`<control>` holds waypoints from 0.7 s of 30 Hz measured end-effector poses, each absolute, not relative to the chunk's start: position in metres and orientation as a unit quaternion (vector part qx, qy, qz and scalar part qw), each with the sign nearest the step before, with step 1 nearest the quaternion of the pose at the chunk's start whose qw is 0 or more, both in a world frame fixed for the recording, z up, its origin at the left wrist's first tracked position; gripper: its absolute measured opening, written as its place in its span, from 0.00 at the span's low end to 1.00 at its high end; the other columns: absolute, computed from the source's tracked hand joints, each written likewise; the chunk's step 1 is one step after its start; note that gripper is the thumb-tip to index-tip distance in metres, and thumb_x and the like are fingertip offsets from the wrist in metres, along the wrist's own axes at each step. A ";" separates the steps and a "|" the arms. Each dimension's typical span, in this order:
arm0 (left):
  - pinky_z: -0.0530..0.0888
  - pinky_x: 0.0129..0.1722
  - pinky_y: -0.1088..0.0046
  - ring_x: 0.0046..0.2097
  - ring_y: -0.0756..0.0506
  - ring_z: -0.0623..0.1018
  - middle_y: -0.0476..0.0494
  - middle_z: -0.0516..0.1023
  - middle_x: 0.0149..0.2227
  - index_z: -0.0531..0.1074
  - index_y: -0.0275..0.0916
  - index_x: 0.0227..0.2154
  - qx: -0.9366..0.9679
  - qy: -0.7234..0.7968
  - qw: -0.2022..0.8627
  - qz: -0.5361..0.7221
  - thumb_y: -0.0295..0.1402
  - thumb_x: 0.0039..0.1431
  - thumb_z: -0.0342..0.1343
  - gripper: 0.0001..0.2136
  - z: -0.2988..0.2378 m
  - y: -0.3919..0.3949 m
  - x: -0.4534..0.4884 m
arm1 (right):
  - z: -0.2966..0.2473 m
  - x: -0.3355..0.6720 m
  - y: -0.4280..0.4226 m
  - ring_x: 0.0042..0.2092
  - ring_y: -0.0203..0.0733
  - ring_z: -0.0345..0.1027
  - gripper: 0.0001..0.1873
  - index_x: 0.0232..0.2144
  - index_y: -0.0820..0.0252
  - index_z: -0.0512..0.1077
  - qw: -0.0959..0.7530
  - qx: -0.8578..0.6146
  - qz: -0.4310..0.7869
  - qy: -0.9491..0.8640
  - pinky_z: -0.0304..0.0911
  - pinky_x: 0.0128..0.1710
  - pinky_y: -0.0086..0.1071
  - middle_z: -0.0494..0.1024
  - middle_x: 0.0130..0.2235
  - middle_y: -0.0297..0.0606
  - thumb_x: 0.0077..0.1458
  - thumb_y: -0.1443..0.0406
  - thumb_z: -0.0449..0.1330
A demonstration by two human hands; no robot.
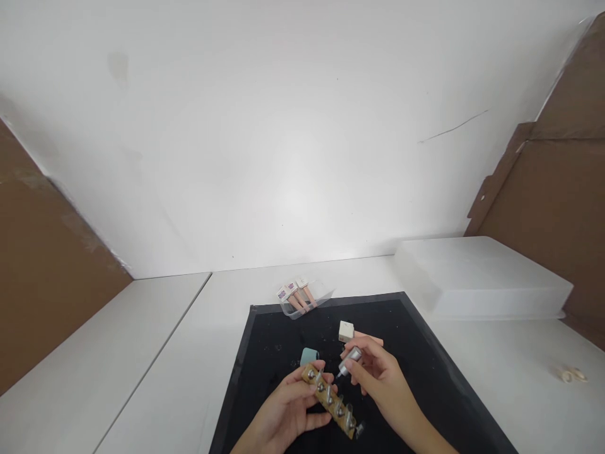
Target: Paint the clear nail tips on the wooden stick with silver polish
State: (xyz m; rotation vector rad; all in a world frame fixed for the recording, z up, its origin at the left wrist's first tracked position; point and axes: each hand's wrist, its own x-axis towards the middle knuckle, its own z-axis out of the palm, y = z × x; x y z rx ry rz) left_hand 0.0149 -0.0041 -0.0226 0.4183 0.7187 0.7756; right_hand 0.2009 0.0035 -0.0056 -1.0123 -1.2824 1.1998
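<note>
- Strip (333,410) of yellowish wood bearing metal balls and clear tips, slanted over the black mat (411,359), grasped by the left hand (297,403).
- Silver handle (350,362) pinched in the right hand (380,377), thin end beside the strip.
- Teal object (309,357) near left fingertips.
- Clear tray (324,292) beyond, three pink-handled pieces (297,298) inside.
- White box (496,271) rightward on the table (165,340).

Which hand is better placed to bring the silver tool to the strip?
Right, I'd judge: the right hand holds the silver tool with its thin tip angled toward the strip. The left hand is occupied, holding the strip.
</note>
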 end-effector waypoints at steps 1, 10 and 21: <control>0.68 0.41 0.63 0.46 0.42 0.71 0.43 0.75 0.41 0.70 0.38 0.41 0.199 0.341 0.842 0.367 0.23 0.47 0.54 0.15 -0.023 -0.004 0.015 | -0.006 0.201 0.004 0.23 0.34 0.61 0.12 0.31 0.60 0.70 0.528 -0.424 0.502 -0.538 0.55 0.16 0.24 0.71 0.29 0.36 0.48 0.57 0.61; 0.68 0.42 0.63 0.46 0.43 0.72 0.43 0.75 0.40 0.70 0.39 0.40 0.203 0.342 0.840 0.368 0.23 0.47 0.54 0.15 -0.021 -0.004 0.015 | -0.004 0.201 0.002 0.23 0.34 0.61 0.13 0.31 0.59 0.70 0.531 -0.426 0.506 -0.529 0.56 0.16 0.25 0.71 0.28 0.35 0.46 0.55 0.62; 0.67 0.42 0.63 0.45 0.43 0.72 0.43 0.75 0.40 0.70 0.38 0.41 0.200 0.345 0.840 0.367 0.23 0.47 0.54 0.16 -0.020 -0.005 0.016 | -0.004 0.200 0.004 0.22 0.33 0.60 0.14 0.31 0.59 0.70 0.533 -0.420 0.508 -0.531 0.56 0.16 0.25 0.70 0.27 0.34 0.46 0.55 0.62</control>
